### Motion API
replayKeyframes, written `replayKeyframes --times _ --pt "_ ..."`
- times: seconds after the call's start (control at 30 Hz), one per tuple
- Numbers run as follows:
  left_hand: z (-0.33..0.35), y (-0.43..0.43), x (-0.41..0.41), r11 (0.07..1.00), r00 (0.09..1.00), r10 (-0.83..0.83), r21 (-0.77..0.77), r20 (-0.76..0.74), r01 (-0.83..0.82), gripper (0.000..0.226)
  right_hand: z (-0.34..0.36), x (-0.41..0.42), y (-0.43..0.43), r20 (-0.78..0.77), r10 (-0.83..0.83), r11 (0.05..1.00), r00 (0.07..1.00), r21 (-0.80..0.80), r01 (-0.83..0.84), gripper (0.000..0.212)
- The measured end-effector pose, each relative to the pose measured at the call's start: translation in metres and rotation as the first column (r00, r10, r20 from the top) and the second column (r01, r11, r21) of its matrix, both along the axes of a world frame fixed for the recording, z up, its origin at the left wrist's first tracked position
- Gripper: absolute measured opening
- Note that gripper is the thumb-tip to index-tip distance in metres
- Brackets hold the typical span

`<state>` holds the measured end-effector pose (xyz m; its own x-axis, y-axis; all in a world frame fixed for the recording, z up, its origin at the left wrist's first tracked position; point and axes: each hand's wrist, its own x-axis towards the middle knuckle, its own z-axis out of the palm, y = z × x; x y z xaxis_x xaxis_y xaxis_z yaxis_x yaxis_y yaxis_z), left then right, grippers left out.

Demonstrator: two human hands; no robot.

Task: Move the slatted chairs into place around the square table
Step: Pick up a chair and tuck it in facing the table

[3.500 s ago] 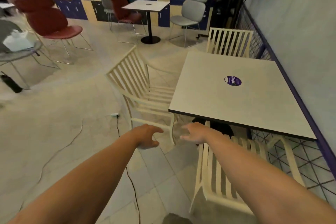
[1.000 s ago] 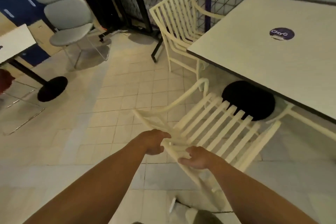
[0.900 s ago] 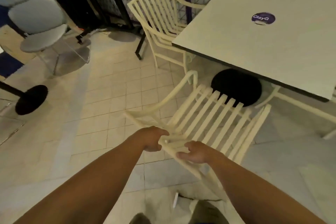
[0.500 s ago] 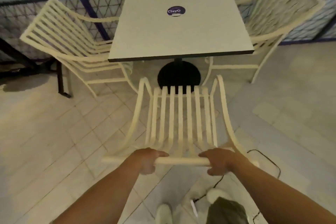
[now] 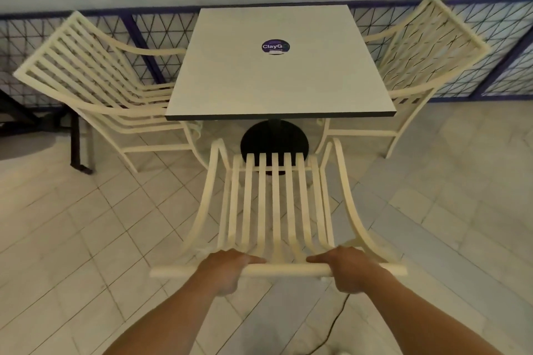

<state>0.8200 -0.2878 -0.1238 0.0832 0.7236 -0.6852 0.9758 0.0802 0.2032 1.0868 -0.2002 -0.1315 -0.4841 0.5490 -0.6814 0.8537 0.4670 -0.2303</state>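
We gripped near chair (image 5: 275, 204) top rail, left hand (image 5: 223, 271) and right hand (image 5: 350, 271) fingers curled round it, facing table (image 5: 277, 81); chairs stood left (image 5: 95, 86) and right (image 5: 415, 63).

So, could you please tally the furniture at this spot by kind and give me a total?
Slatted chairs: 3 (left chair, right chair, near chair)
Square table: 1
Total: 4
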Motion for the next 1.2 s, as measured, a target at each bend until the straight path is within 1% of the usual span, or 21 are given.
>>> replayKeyframes --times 0.1,0.2,0.33,0.5,0.63,0.73,0.97,1.2 --pt "-0.003 0.016 -0.008 0.999 0.998 0.048 0.005 -0.030 -0.048 0.086 -0.003 -0.007 0.018 -0.021 0.039 0.999 0.999 0.005 -0.039 0.074" --pt "-0.004 0.033 -0.012 0.997 0.997 0.078 -0.006 -0.028 -0.078 0.082 -0.005 -0.014 0.034 -0.024 0.057 0.998 0.998 -0.006 -0.057 0.073" --pt "-0.004 0.053 -0.021 0.997 0.996 0.071 0.019 -0.044 -0.070 0.080 -0.004 -0.021 0.055 -0.033 0.075 0.997 0.997 0.004 -0.075 0.073" --pt "-0.006 0.077 -0.034 0.999 0.999 0.039 0.028 -0.016 -0.038 0.083 -0.004 -0.032 0.076 -0.023 0.044 0.999 0.999 0.003 -0.044 0.075" --pt "-0.009 0.094 -0.048 0.999 1.000 -0.005 0.053 0.013 0.004 0.080 0.002 -0.044 0.086 -0.015 -0.024 0.999 1.000 0.030 0.024 0.072" --pt "-0.009 0.099 -0.049 0.999 0.999 -0.040 0.036 0.027 0.039 0.078 0.004 -0.045 0.091 0.015 -0.037 0.999 0.999 0.032 0.036 0.072" --pt "-0.008 0.103 -0.053 0.998 0.997 -0.056 0.013 0.049 0.056 0.077 -0.007 -0.048 0.090 0.063 -0.098 0.995 0.993 0.032 0.096 0.078" --pt "-0.008 0.106 -0.056 0.997 0.995 -0.071 -0.005 0.071 0.071 0.074 -0.012 -0.049 0.092 0.096 -0.094 0.995 0.991 0.040 0.091 0.075"
